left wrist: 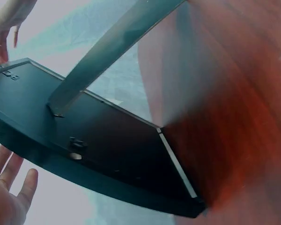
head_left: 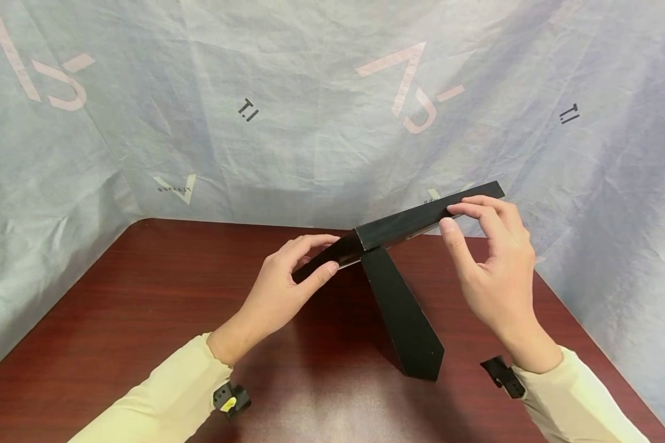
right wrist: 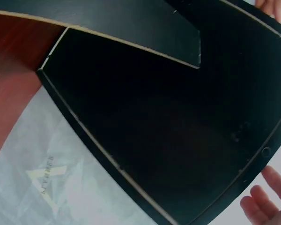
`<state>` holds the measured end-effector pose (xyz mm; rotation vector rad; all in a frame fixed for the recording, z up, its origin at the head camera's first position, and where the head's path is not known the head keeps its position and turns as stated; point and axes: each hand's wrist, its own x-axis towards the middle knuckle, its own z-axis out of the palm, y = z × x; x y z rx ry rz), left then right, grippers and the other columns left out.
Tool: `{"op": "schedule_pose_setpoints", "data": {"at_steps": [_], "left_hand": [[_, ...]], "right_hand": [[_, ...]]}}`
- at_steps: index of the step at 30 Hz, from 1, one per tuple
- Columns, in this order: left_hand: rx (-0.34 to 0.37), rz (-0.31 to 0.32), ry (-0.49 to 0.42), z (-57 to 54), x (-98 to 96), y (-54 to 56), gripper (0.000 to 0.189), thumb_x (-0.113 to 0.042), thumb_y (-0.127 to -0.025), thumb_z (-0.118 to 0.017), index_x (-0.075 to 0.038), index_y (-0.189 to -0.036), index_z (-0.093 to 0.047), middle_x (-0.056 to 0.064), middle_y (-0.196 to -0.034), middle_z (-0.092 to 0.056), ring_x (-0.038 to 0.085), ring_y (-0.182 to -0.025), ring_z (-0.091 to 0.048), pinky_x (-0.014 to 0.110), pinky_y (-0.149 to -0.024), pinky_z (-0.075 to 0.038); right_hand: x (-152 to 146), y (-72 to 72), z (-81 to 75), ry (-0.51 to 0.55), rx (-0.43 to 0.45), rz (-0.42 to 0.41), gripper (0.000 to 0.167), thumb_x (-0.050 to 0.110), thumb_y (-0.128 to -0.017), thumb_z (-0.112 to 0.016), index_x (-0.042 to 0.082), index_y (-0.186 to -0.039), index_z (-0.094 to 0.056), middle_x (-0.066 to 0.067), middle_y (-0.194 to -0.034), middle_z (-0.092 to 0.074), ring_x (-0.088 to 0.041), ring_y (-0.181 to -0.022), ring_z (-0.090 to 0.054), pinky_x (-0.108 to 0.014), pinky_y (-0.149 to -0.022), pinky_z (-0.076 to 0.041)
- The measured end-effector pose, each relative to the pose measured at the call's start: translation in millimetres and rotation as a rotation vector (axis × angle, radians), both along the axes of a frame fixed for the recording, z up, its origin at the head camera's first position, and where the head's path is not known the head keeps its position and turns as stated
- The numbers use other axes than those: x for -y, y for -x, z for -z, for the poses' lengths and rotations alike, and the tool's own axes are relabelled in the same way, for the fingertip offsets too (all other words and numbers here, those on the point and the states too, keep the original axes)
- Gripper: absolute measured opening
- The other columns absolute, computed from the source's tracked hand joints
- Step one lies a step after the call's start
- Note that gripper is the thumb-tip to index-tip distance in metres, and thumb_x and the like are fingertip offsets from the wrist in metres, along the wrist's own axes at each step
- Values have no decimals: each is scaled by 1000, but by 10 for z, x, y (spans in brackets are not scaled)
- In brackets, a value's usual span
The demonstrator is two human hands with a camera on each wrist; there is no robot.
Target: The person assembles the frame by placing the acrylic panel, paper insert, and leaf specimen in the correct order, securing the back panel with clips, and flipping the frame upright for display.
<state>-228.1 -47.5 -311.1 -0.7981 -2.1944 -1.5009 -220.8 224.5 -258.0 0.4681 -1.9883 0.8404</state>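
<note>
A black picture frame point(head_left: 410, 220) is held upright and slanted, its back toward me. From that back an easel leg point(head_left: 401, 314) swings out, and small dark fittings point(left wrist: 77, 143) show in the left wrist view. My left hand point(head_left: 279, 283) grips the frame's left end, thumb on the near side and fingers beyond it. At the right end, fingertips of my right hand point(head_left: 493, 264) touch the top edge; in the right wrist view the other fingers point(right wrist: 257, 204) stand apart from the rim. The frame's front is hidden. I cannot tell whether the leg touches the table.
The reddish-brown wooden table point(head_left: 161, 314) lies under both hands. Pale printed cloth point(head_left: 310, 123) hangs behind it and along both sides. Black wrist devices point(head_left: 504, 376) sit at the cuffs of the light yellow sleeves point(head_left: 161, 394).
</note>
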Motion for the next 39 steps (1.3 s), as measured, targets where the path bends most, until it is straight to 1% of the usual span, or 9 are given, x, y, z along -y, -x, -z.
{"op": "schedule_pose_setpoints", "data": {"at_steps": [5,10,14,18,21,23,27,32,39], "left_hand": [[54,-9,-22,95,6,41,33,-16,-96,-73,-16,-129,-68,-3,-119,-69,14,-111,-62,40,-97,-50],[34,-5,-1,113,-64,43,31,-16,-94,-76,-16,-125,-70,-4,-113,-70,14,-107,-62,38,-87,-53],[0,-21,45,84,-166,-26,28,-19,-90,-80,-19,-117,-72,-9,-104,-69,10,-101,-61,36,-80,-52],[-35,-47,78,67,-273,-84,25,-23,-89,-81,-20,-112,-72,-10,-97,-67,8,-95,-60,33,-78,-51],[-43,-65,82,66,-315,-103,24,-24,-89,-82,-21,-110,-72,-10,-94,-66,8,-93,-59,32,-79,-52],[-45,-71,84,69,-318,-108,24,-24,-89,-82,-21,-110,-72,-11,-94,-66,7,-94,-60,33,-80,-52],[-52,-59,92,74,-294,-106,26,-24,-89,-81,-21,-113,-71,-11,-95,-66,7,-95,-58,32,-83,-52],[-80,-53,98,68,-264,-98,28,-23,-88,-83,-19,-113,-71,-11,-95,-66,8,-94,-58,32,-82,-52],[-102,-56,119,80,-239,-84,29,-21,-88,-82,-18,-115,-71,-9,-98,-67,9,-96,-59,32,-83,-53]], "right_hand": [[48,11,3,-19,-27,-20,23,20,-96,-68,5,-113,-74,-10,-119,-68,-29,-112,-59,-50,-100,-31],[8,28,3,-52,-21,19,27,23,-101,-59,3,-113,-72,-14,-114,-69,-29,-111,-60,-52,-114,-21],[-40,39,-7,-57,44,28,32,27,-104,-55,2,-118,-69,-14,-116,-68,-29,-115,-60,-54,-117,-18],[-56,22,-29,-38,156,16,35,30,-106,-53,7,-129,-66,-10,-126,-66,-26,-119,-57,-37,-104,-34],[-25,-49,-35,-23,206,9,37,32,-107,-51,11,-134,-65,-6,-131,-63,-22,-121,-55,-25,-90,-36],[23,-120,-36,-12,209,7,37,33,-106,-52,13,-134,-66,-5,-130,-62,-20,-122,-54,-23,-89,-35],[153,-254,-60,-13,208,30,40,38,-99,-63,14,-130,-68,-6,-126,-61,-23,-118,-55,-38,-91,-37],[321,-343,-102,-84,252,136,63,51,-86,-75,11,-133,-63,-11,-131,-58,-33,-115,-55,-57,-91,-38],[418,-339,-95,-91,230,156,66,49,-85,-75,4,-131,-62,-17,-127,-59,-32,-116,-56,-62,-102,-31]]}}
